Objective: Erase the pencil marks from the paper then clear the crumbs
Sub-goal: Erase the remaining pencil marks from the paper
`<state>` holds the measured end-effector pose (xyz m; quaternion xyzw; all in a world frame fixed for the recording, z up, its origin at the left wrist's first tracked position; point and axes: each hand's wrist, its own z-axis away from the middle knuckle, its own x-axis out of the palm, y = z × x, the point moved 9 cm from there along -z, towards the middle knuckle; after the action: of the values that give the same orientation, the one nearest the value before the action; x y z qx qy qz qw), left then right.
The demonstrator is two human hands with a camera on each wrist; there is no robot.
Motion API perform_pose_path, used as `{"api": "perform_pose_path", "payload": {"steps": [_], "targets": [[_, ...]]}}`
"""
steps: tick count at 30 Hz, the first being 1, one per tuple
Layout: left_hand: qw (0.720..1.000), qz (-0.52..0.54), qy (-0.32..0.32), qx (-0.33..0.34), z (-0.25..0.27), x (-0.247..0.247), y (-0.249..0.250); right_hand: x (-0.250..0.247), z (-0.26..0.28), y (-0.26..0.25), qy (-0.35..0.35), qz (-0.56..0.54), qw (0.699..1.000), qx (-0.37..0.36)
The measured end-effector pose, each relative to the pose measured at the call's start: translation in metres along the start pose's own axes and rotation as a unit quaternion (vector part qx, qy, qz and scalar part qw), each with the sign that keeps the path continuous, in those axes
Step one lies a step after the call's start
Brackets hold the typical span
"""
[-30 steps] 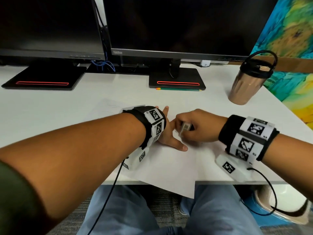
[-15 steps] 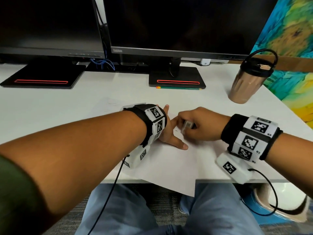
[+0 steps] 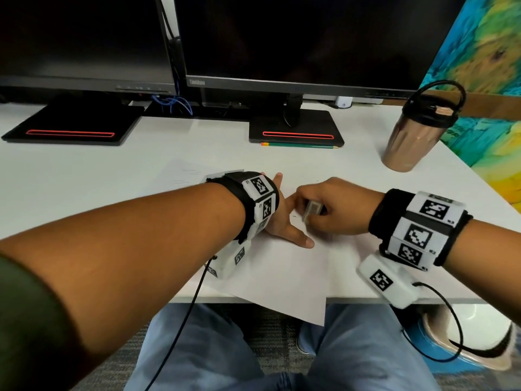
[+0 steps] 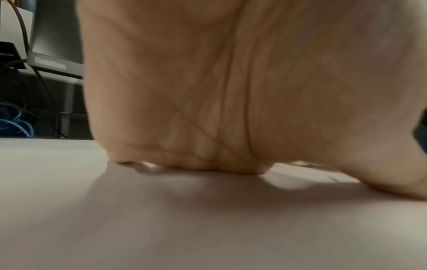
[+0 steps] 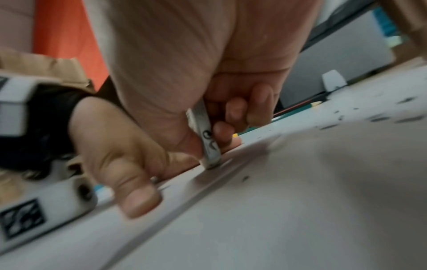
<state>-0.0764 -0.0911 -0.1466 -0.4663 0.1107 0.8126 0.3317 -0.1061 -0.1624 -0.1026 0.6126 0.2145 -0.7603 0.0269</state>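
A white sheet of paper (image 3: 282,272) lies on the desk, its near corner hanging over the front edge. My left hand (image 3: 284,218) lies flat on it with fingers spread, pressing it down; its palm (image 4: 231,91) fills the left wrist view. My right hand (image 3: 332,207) grips a small white eraser (image 3: 311,210) in its fingers, just right of the left thumb. In the right wrist view the eraser (image 5: 208,142) stands on end with its lower tip touching the paper (image 5: 300,201). Dark eraser crumbs (image 5: 379,118) lie scattered on the paper beyond it. Faint pencil marks (image 3: 186,176) show at the sheet's far left.
Two dark monitors stand at the back on black bases (image 3: 296,128). A green pencil (image 3: 298,145) lies in front of the right base. A copper tumbler (image 3: 414,136) with a black lid stands at the right. The desk's front edge (image 3: 451,300) runs just below my wrists.
The right hand with the eraser has shifted a little over the paper, close to the left thumb. The left hand stays pressed flat in the same place.
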Motion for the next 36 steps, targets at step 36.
{"api": "perform_pose_path", "payload": {"steps": [36], "targets": [[0.989,0.115,-0.002,-0.091,0.008,0.021,-0.019,-0.038,-0.031,0.003,0.001,0.067,0.998,0.007]]}}
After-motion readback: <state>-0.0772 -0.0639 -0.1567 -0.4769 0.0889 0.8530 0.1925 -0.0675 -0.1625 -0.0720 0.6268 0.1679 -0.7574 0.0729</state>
